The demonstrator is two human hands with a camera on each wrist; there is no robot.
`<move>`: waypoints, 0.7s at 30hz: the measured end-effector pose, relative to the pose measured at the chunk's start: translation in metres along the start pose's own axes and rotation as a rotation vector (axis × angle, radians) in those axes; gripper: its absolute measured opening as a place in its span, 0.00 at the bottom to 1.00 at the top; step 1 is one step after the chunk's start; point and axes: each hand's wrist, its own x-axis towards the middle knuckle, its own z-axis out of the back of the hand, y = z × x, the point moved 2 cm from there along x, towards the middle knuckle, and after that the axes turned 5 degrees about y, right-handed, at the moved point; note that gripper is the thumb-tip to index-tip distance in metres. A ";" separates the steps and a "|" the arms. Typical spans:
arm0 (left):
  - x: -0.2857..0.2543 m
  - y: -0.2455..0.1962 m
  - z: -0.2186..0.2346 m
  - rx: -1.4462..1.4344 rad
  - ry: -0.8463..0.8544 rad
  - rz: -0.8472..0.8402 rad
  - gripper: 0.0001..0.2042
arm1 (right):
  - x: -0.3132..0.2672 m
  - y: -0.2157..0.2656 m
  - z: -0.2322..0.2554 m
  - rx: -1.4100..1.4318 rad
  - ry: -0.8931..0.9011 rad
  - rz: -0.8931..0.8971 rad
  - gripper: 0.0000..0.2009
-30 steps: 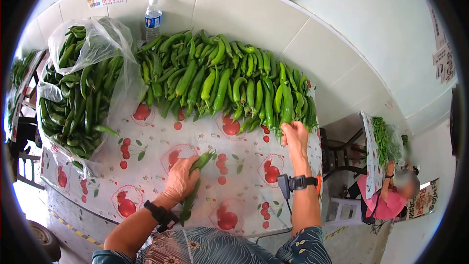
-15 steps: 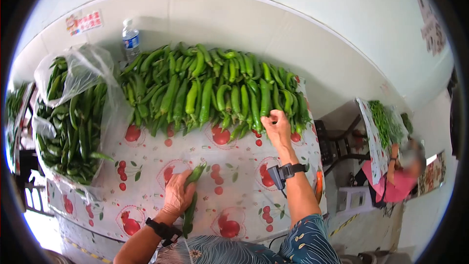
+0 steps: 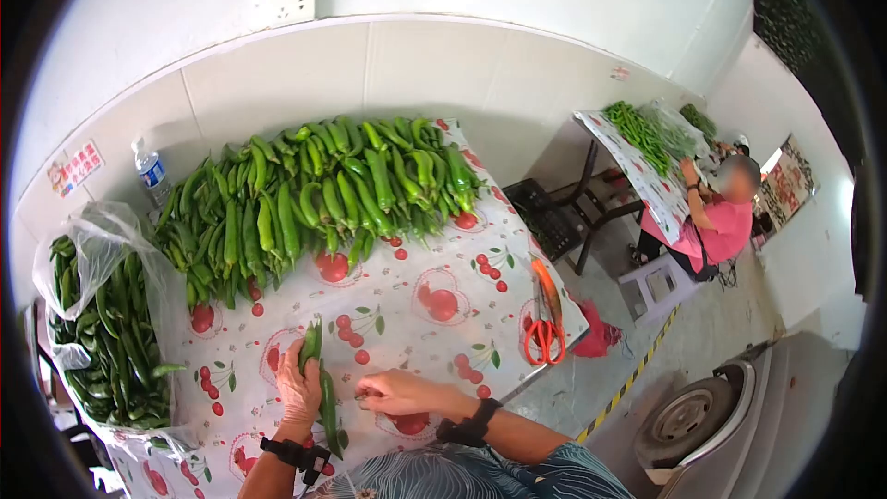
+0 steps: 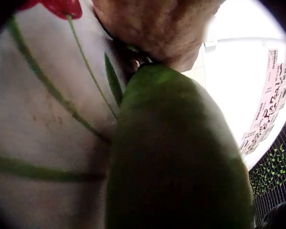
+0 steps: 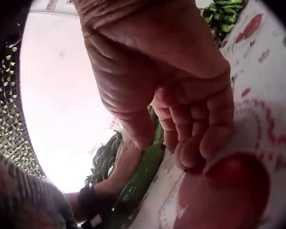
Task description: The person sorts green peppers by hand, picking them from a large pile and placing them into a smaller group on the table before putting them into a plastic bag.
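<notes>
My left hand (image 3: 298, 383) grips long green peppers (image 3: 328, 411) low over the table's near side. One pepper reaches past the fingers, and another hangs toward my body. The dark green body of a pepper (image 4: 176, 152) fills much of the left wrist view, with the left hand (image 4: 157, 28) behind it. Just right of these peppers, my right hand (image 3: 402, 393) has its fingers loosely bent. In the right wrist view nothing shows between the right hand's (image 5: 181, 90) thumb and fingers, and the thumb tip overlaps the pepper (image 5: 140, 181).
Rows of green peppers (image 3: 286, 217) lie along the wall. A clear plastic bag of peppers (image 3: 115, 342) stands at left, near a water bottle (image 3: 151, 171). Orange-handled scissors (image 3: 545, 337) lie by the right edge of the patterned tablecloth (image 3: 416, 268). Another person (image 3: 711, 222) sits at a farther table.
My right hand has drawn back from the front of the pepper rows to beside my left hand, which still grips its peppers. The head view has turned right, bringing the whole scissors into sight.
</notes>
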 end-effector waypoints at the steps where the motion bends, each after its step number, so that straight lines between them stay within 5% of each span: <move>1: 0.000 0.000 0.001 -0.035 0.006 -0.019 0.18 | 0.002 0.004 -0.003 -0.041 -0.017 0.019 0.18; 5: -0.006 -0.003 0.009 -0.100 0.015 -0.007 0.17 | 0.011 0.023 -0.011 -0.148 -0.046 -0.092 0.19; 8: -0.018 -0.008 0.029 -0.078 0.031 0.070 0.18 | 0.023 0.009 -0.028 0.040 -0.243 0.092 0.19; 11: -0.035 0.001 0.041 -0.187 0.160 0.146 0.18 | 0.018 0.034 -0.021 0.179 -0.062 -0.066 0.19; 15: -0.034 -0.035 0.053 -0.261 0.242 0.375 0.20 | 0.037 0.018 -0.037 0.343 -0.068 -0.061 0.23; 21: -0.029 -0.038 0.042 -0.440 0.294 0.340 0.20 | 0.028 0.024 -0.033 0.535 -0.135 -0.122 0.26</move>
